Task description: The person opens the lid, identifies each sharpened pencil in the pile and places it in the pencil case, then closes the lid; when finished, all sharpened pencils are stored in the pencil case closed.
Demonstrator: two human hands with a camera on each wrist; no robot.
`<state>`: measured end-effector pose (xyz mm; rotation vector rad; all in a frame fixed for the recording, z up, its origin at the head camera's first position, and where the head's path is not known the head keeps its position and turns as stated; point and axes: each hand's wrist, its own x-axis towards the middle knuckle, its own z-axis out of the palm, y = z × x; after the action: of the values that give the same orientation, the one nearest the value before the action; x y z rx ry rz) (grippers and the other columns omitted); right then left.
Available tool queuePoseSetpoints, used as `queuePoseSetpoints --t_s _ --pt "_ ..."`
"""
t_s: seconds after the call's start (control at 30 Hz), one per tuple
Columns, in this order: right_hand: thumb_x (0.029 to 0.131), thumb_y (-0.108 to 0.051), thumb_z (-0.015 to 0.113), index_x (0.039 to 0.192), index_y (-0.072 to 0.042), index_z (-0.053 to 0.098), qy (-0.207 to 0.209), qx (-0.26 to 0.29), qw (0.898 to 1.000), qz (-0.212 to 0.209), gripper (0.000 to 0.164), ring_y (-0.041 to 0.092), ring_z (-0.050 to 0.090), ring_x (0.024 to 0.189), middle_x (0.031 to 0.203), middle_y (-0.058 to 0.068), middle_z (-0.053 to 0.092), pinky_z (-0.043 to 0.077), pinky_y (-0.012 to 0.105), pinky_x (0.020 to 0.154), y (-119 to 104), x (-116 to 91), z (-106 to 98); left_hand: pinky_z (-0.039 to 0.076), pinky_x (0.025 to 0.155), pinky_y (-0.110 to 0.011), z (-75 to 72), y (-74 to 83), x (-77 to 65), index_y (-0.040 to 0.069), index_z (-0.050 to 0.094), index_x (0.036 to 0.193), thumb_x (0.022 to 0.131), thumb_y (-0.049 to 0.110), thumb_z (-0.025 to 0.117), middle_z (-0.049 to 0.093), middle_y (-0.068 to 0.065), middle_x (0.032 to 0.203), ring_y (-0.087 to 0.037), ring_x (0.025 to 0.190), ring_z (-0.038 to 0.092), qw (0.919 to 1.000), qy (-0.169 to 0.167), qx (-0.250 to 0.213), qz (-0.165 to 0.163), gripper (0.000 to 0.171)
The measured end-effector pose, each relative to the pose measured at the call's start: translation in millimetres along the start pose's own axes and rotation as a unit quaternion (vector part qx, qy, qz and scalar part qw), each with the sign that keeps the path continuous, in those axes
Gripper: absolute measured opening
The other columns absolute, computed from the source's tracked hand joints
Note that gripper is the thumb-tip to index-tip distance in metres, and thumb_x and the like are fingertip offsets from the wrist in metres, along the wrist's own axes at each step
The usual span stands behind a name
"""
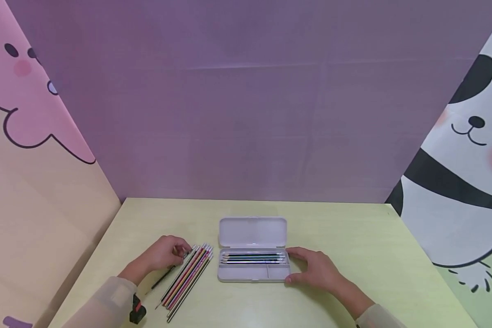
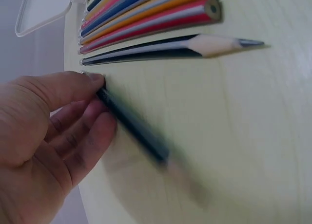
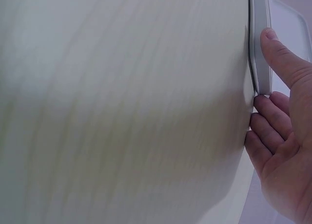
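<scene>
Between thumb and fingers my left hand (image 1: 166, 252) pinches the end of a dark pencil (image 2: 136, 129), its sharpened tip slanting toward the table and blurred. Beside it lies a row of loose pencils (image 1: 187, 278) in several colours; the nearest is a sharpened black-and-silver pencil (image 2: 156, 51). A white pencil case (image 1: 243, 273) stands in the middle with its lid (image 1: 253, 232) folded back. Several pencils (image 1: 252, 258) lie in its long rear compartment, while the front compartments hold nothing. At the case's right end, my right hand (image 1: 317, 271) holds it, thumb at the front corner, fingers along the side.
The light wooden table (image 1: 344, 237) meets a purple panel (image 1: 254, 136) at the back. Printed side walls, with a pink figure (image 1: 45, 105) on the left and a panda (image 1: 451, 196) on the right, flank it. A small black-and-red object (image 1: 137, 310) sits by the left sleeve.
</scene>
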<state>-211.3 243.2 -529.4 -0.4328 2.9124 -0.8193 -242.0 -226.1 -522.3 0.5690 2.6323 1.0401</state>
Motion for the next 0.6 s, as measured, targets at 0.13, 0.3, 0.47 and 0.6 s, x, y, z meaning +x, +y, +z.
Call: queuePoseSetpoints --t_s 0.13,0.3,0.47,0.6 --pt "0.064 -0.051 0.094 0.134 -0.026 0.067 0.000 -0.004 1.000 -0.001 0.079 0.030 0.066 0.120 0.131 -0.003 0.071 0.050 0.053 0.100 0 0 0 0.052 0.063 -0.026 -2.3 3.2 -0.3 0.002 0.075 0.111 0.085 -0.006 0.073 0.066 -0.001 0.086 -0.016 0.078 0.058 0.9999 0.009 0.012 -0.006 0.028" --pt "0.064 -0.052 0.093 0.134 -0.026 0.067 0.000 -0.005 1.000 0.001 0.080 0.031 0.065 0.121 0.132 -0.002 0.071 0.050 0.054 0.100 0 0 -1 0.051 0.061 -0.027 -9.6 12.4 1.6 -0.001 0.076 0.113 0.087 -0.003 0.072 0.069 -0.003 0.087 -0.015 0.074 0.058 0.9996 0.026 0.015 0.000 0.026" --pt "0.064 -0.053 0.093 0.135 -0.024 0.066 -0.004 -0.002 1.000 0.000 0.081 0.032 0.065 0.122 0.132 0.000 0.071 0.050 0.054 0.101 -1 -1 -1 0.052 0.062 -0.026 -10.6 29.2 10.7 0.003 0.077 0.113 0.090 0.000 0.072 0.069 0.001 0.089 -0.015 0.074 0.058 0.9994 0.029 0.017 0.011 0.024" --pt "0.064 -0.053 0.093 0.135 -0.023 0.066 -0.004 -0.003 1.000 -0.006 0.081 0.032 0.065 0.122 0.132 0.000 0.071 0.050 0.054 0.100 -2 -1 -2 0.053 0.066 -0.027 -5.0 49.9 24.3 0.008 0.078 0.112 0.090 0.002 0.072 0.070 -0.001 0.092 -0.015 0.079 0.058 0.9995 0.025 0.017 0.010 0.024"
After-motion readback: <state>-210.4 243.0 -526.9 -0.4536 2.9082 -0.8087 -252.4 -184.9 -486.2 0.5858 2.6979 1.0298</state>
